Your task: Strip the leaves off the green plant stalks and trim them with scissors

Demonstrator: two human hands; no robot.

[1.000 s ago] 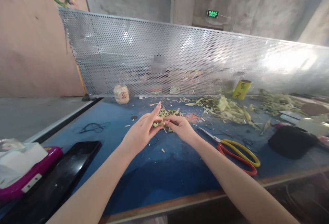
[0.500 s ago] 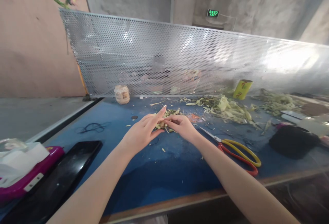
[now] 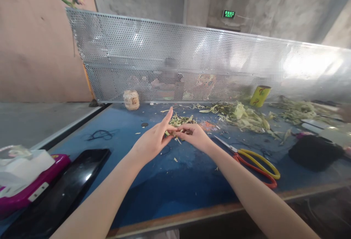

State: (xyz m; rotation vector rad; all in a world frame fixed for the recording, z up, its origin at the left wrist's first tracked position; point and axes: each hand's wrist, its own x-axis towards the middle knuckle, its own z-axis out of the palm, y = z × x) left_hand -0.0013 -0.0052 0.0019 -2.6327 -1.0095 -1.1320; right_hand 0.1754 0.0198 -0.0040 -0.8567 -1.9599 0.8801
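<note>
My left hand (image 3: 152,140) and my right hand (image 3: 196,135) meet fingertip to fingertip over the middle of the table. The left thumb and a finger pinch together while its other fingers point up and away. Closed in a pinch too, the right hand touches the left fingertips. Whatever lies between them is too small and covered to make out. Just behind the hands is a small heap of dry, pale green shreds (image 3: 182,120). To the right of my right hand lie scissors (image 3: 253,162) with one yellow and one red handle, blades pointing toward the heap.
On the blue tabletop (image 3: 175,191), husk-like strips (image 3: 244,116), a yellow-green tube (image 3: 260,96) and a black item (image 3: 315,153) lie right. A whitish roll (image 3: 131,100), dark cord (image 3: 101,134), black phone-like slab (image 3: 63,187) and magenta box (image 3: 33,191) are left. A perforated metal screen (image 3: 153,56) stands behind.
The left fingers have closed toward the right fingertips, with the raised finger now more upright. My right hand stays almost in place. The view has shifted slightly.
</note>
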